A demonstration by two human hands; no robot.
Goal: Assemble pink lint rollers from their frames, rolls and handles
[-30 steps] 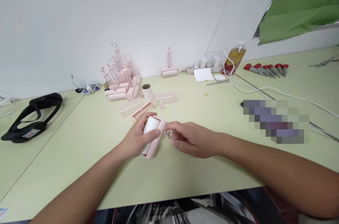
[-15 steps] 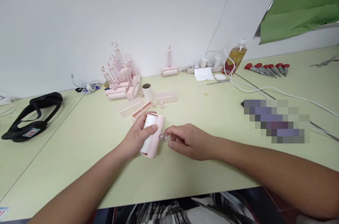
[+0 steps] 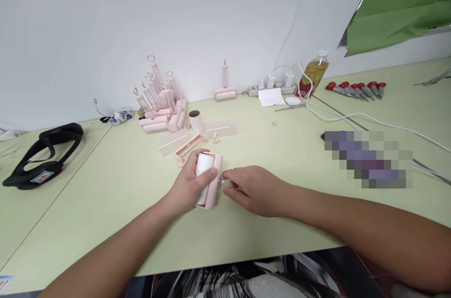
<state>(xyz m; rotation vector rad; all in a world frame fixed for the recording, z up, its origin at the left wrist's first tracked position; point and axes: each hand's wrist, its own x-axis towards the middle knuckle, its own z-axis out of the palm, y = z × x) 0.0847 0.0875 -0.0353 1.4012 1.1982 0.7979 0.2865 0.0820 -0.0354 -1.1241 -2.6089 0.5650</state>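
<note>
My left hand [image 3: 192, 180] is wrapped round a pink lint roller head [image 3: 215, 180] with a white sticky roll [image 3: 205, 166] in it, the thumb across its front. From the right, my right hand [image 3: 252, 190] pinches a clear plastic handle tube [image 3: 225, 183], most of it hidden by the fingers. The tube's end meets the side of the pink housing; whether it sits inside cannot be made out. Just beyond lie an open pink tray-like shell [image 3: 190, 145], a small pink part [image 3: 215, 137] and a translucent cover [image 3: 221, 129].
Several pink lint rollers [image 3: 158, 114] are piled by the wall, and another lint roller [image 3: 225, 93] stands alone. Behind my hands is a cardboard-cored roll [image 3: 196, 121]. A drink bottle [image 3: 313, 74], power strip [image 3: 278, 91], red-handled tools [image 3: 355, 90] and black headset [image 3: 45, 157] surround the work area.
The roller head has shifted slightly right and turned more upright in my left hand. The clear tube's end has closed the gap to the pink housing.
</note>
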